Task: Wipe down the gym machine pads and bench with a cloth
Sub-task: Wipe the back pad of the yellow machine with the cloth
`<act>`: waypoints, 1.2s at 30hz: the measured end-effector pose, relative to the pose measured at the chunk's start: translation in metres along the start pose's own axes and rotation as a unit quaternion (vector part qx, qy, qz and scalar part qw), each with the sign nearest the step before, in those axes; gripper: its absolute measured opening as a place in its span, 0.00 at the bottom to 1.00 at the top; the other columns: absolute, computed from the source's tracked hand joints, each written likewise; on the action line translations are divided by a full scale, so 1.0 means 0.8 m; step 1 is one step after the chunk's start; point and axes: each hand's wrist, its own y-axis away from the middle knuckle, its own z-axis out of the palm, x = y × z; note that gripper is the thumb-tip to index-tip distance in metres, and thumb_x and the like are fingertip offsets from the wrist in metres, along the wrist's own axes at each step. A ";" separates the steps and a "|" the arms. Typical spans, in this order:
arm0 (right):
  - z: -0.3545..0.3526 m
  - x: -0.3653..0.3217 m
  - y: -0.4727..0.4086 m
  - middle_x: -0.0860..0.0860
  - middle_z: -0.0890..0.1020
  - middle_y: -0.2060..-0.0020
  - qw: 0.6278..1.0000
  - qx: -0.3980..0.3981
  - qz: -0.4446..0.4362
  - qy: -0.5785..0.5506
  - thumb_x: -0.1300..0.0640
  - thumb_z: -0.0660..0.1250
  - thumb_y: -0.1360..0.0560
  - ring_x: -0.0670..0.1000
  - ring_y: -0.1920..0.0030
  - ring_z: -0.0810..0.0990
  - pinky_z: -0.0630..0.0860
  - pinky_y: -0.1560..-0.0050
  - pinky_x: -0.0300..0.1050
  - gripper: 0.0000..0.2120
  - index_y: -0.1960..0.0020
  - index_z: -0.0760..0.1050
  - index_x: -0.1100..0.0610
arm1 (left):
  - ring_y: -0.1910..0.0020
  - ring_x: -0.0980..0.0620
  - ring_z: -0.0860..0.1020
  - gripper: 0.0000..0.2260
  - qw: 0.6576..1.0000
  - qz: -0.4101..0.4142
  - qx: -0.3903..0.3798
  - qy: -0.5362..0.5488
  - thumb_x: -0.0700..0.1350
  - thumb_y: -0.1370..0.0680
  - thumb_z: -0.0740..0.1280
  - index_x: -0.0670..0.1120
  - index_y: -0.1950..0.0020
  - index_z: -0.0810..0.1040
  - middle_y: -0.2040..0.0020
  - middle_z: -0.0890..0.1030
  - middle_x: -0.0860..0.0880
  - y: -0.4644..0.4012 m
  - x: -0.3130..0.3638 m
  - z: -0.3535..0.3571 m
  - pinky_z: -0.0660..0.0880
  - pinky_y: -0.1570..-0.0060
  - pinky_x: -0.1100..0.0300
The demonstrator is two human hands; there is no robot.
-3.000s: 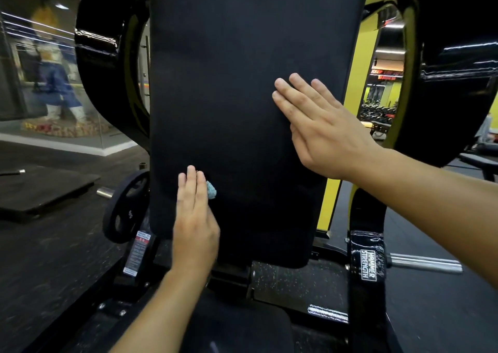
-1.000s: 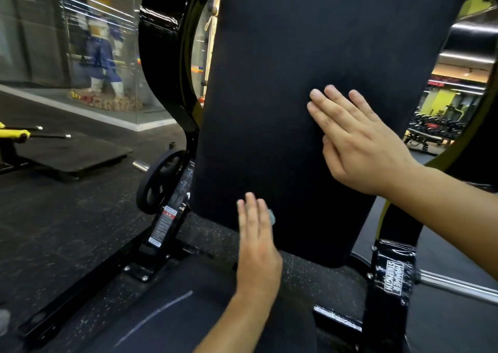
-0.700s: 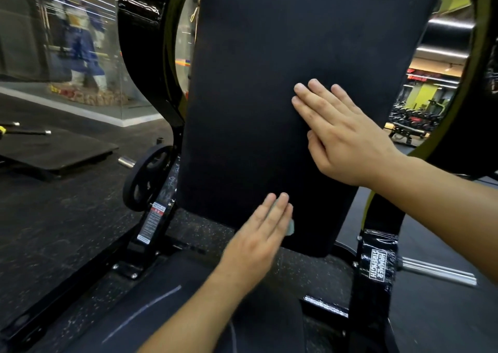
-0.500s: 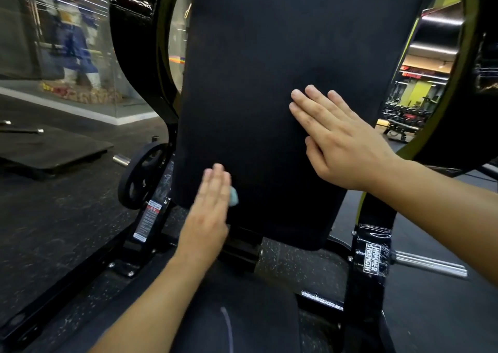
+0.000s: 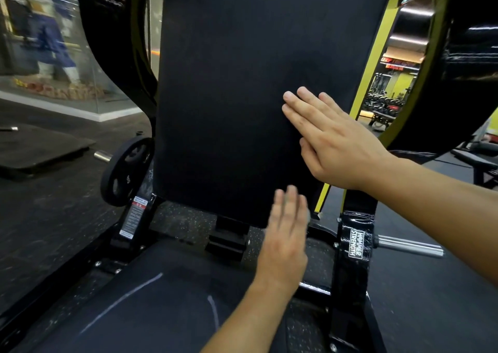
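A tall black back pad (image 5: pixel 242 96) stands upright in front of me, with the black seat pad (image 5: pixel 134 312) below it. My right hand (image 5: pixel 334 140) lies flat on the pad's right side, fingers straight. My left hand (image 5: pixel 285 234), blurred by motion, presses flat at the pad's lower right corner. The small blue-grey cloth (image 5: pixel 308 216) sits under its fingers; only a sliver shows at the right of the hand.
A black weight plate (image 5: pixel 126 171) hangs on a peg at the lower left. A black frame post (image 5: pixel 355 242) with a white label and a chrome peg (image 5: pixel 409 246) stand at the right. Curved black and yellow frame arms flank the pad. A bench (image 5: pixel 479 158) sits far right.
My left hand has swept along the pad's lower edge from the left side to the lower right corner. My right hand has stayed flat on the pad.
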 end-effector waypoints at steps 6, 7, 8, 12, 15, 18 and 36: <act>-0.002 0.004 0.002 0.55 0.54 0.18 1.000 -0.009 -0.008 0.007 0.58 0.57 0.18 0.54 0.17 0.47 0.49 0.18 0.55 0.30 0.18 0.55 0.61 | 0.18 0.39 0.56 0.26 0.964 0.213 -0.107 -0.118 0.31 0.18 0.46 0.38 0.20 0.63 0.18 0.58 0.40 -0.006 -0.042 -0.028 0.65 0.24 0.46; -0.002 0.004 0.002 0.55 0.55 0.18 1.000 -0.008 -0.008 0.008 0.58 0.57 0.18 0.54 0.17 0.48 0.49 0.18 0.55 0.30 0.18 0.55 0.61 | 0.19 0.38 0.57 0.24 0.957 0.231 -0.116 -0.130 0.32 0.17 0.48 0.37 0.20 0.64 0.18 0.59 0.39 -0.012 -0.057 -0.042 0.65 0.24 0.45; -0.002 0.003 0.002 0.55 0.55 0.18 1.000 -0.006 -0.006 0.006 0.58 0.58 0.19 0.54 0.17 0.48 0.49 0.18 0.55 0.30 0.18 0.55 0.61 | 0.20 0.37 0.59 0.24 0.956 0.231 -0.112 -0.139 0.33 0.17 0.49 0.37 0.21 0.65 0.19 0.60 0.38 -0.018 -0.074 -0.056 0.64 0.24 0.44; 0.000 0.000 0.002 0.55 0.54 0.18 1.000 -0.008 0.001 -0.005 0.58 0.56 0.18 0.54 0.17 0.47 0.49 0.18 0.56 0.30 0.18 0.55 0.61 | 0.19 0.37 0.55 0.33 0.989 0.075 -0.030 -0.123 0.25 0.27 0.55 0.35 0.21 0.62 0.18 0.58 0.38 -0.029 -0.140 -0.098 0.61 0.22 0.44; 0.000 -0.001 0.002 0.55 0.54 0.18 1.000 -0.016 0.003 -0.011 0.57 0.56 0.18 0.54 0.17 0.46 0.48 0.18 0.56 0.30 0.18 0.54 0.60 | 0.17 0.42 0.48 0.38 0.994 -0.079 0.023 -0.077 0.21 0.28 0.59 0.36 0.19 0.57 0.16 0.52 0.40 -0.031 -0.133 -0.100 0.55 0.19 0.50; 0.001 -0.002 0.002 0.55 0.54 0.18 1.000 -0.012 0.005 -0.015 0.58 0.56 0.18 0.54 0.17 0.47 0.49 0.18 0.56 0.30 0.18 0.55 0.61 | 0.17 0.43 0.48 0.37 0.990 -0.134 0.047 -0.022 0.22 0.27 0.59 0.36 0.18 0.56 0.16 0.51 0.40 -0.028 -0.080 -0.071 0.56 0.20 0.46; 0.022 -0.067 0.070 0.53 0.55 0.18 0.989 -0.073 0.062 -0.110 0.54 0.53 0.17 0.51 0.17 0.47 0.51 0.19 0.54 0.29 0.18 0.56 0.59 | 0.17 0.48 0.42 0.41 0.957 0.086 -0.248 -0.121 0.29 0.24 0.62 0.43 0.16 0.44 0.16 0.44 0.46 0.007 -0.056 -0.151 0.51 0.19 0.55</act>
